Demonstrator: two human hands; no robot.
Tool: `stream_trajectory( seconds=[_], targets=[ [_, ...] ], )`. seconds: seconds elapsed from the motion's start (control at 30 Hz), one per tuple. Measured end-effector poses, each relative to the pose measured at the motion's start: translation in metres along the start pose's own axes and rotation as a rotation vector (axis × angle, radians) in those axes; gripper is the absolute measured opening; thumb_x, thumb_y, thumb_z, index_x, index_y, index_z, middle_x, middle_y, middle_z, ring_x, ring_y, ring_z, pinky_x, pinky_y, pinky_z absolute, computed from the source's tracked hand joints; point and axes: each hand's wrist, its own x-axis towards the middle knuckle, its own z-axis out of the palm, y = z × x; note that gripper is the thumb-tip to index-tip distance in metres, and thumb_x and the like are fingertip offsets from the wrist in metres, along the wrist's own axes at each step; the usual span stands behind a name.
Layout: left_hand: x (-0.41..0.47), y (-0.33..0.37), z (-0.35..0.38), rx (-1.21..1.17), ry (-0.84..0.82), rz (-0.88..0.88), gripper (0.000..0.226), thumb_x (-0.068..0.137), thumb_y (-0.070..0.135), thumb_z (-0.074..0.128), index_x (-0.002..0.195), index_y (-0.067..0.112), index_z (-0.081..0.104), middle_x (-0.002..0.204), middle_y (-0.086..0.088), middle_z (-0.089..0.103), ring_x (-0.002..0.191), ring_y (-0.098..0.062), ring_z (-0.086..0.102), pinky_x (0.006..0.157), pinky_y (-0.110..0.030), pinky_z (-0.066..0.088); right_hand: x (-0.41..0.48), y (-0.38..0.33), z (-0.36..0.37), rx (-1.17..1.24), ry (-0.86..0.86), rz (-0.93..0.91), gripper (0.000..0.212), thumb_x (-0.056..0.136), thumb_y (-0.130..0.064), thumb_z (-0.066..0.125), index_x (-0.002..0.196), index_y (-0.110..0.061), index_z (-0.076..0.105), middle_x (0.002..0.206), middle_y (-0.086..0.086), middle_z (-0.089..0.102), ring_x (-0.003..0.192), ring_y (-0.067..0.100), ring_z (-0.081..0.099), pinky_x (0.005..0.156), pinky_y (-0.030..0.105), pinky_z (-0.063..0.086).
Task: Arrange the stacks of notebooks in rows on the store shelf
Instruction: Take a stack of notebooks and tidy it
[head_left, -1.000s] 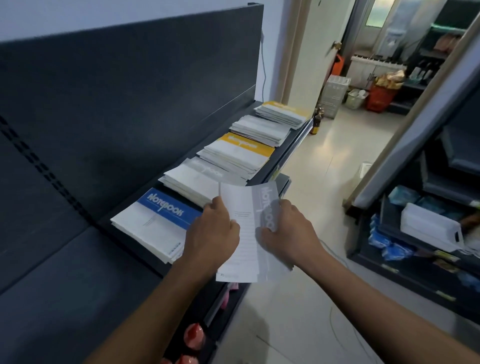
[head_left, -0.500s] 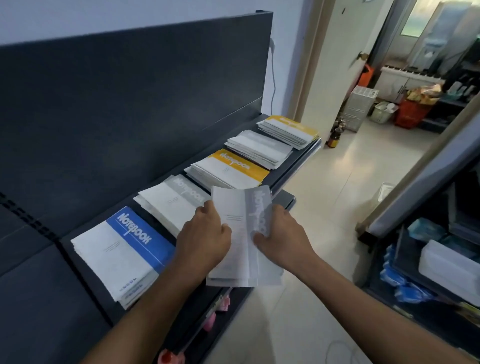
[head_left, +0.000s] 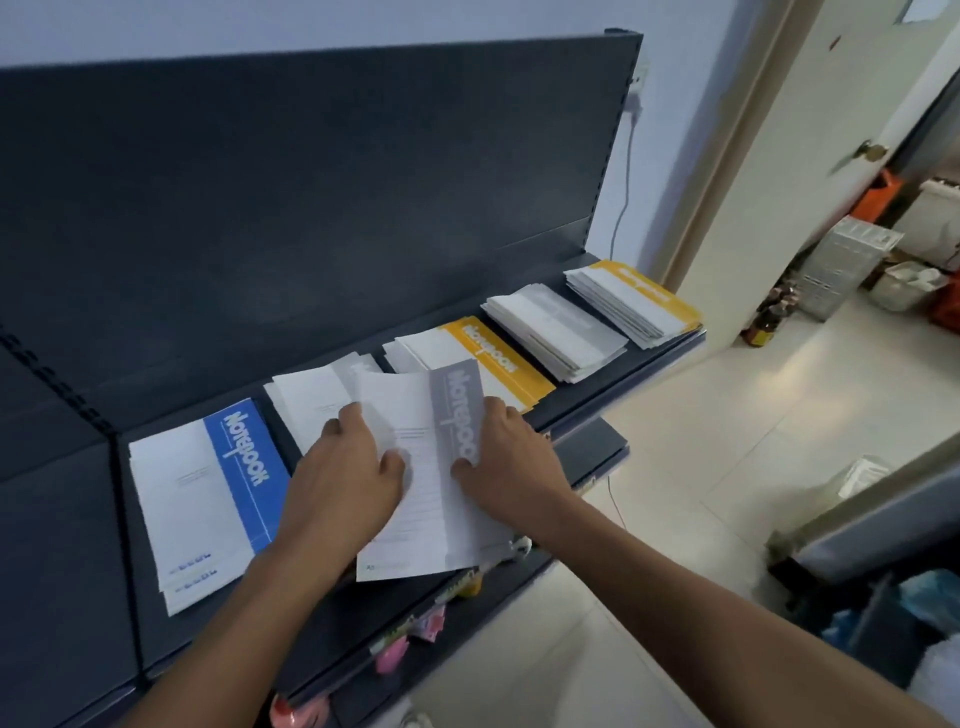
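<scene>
I hold a small bundle of grey-and-white notebooks (head_left: 431, 452) over the dark shelf (head_left: 592, 395). My left hand (head_left: 345, 467) grips its left edge and my right hand (head_left: 511, 457) grips its right edge. The bundle hovers partly over a grey stack (head_left: 306, 400) on the shelf, hiding most of it. Left of that lies a blue-and-white stack (head_left: 208, 488). To the right run an orange stack (head_left: 488, 358), another grey stack (head_left: 556, 327) and a far orange stack (head_left: 628, 296).
A tall dark back panel (head_left: 311, 182) rises behind the shelf. A lower shelf (head_left: 592, 447) with pink packets (head_left: 395, 660) juts out beneath. Tiled floor (head_left: 727, 447) opens to the right, with another shelving unit (head_left: 872, 545) and a doorway (head_left: 857, 130) beyond.
The bundle in both hands has moved in over the shelf, above the grey stack. My view has swung left and closer to the shelf.
</scene>
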Motion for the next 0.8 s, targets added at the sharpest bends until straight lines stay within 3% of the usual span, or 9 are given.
stream_trajectory(
  seconds=[0.3,0.53,0.7,0.8],
  targets=[
    [0.056,-0.026,-0.020,-0.021,0.079,-0.112,0.048,0.095,0.032,0.056,0.135,0.013,0.037,0.129,-0.012,0.047,0.085,-0.020,0.039,0.069,-0.036,0.036,0.074,-0.045,0.009,-0.008,-0.048,-0.080,0.044,0.089,-0.029,0.060,0.125,-0.014,0.040,0.118,0.006,0.052,0.094,0.029,0.054,0.067,0.035,0.037],
    [0.078,-0.052,-0.021,-0.002,0.066,-0.177,0.050,0.095,0.029,0.061,0.136,0.011,0.038,0.131,-0.014,0.046,0.102,-0.033,0.057,0.073,-0.033,0.038,0.110,-0.065,0.034,-0.017,-0.095,-0.152,0.050,0.088,-0.028,0.064,0.129,-0.009,0.042,0.125,0.009,0.053,0.109,0.030,0.057,0.071,0.032,0.036],
    [0.089,-0.069,-0.013,0.043,0.038,-0.232,0.052,0.095,0.031,0.061,0.136,0.009,0.038,0.128,-0.014,0.049,0.100,-0.035,0.058,0.071,-0.033,0.037,0.130,-0.072,0.046,-0.093,-0.137,-0.231,0.045,0.089,-0.026,0.065,0.126,-0.009,0.044,0.124,0.010,0.051,0.106,0.029,0.058,0.079,0.035,0.051],
    [0.096,-0.071,-0.005,0.061,0.033,-0.269,0.054,0.094,0.034,0.062,0.135,0.008,0.038,0.128,-0.015,0.050,0.098,-0.035,0.060,0.070,-0.033,0.037,0.143,-0.072,0.051,-0.157,-0.169,-0.262,0.044,0.089,-0.024,0.064,0.125,-0.009,0.043,0.123,0.010,0.050,0.102,0.028,0.058,0.075,0.033,0.048]
  ],
)
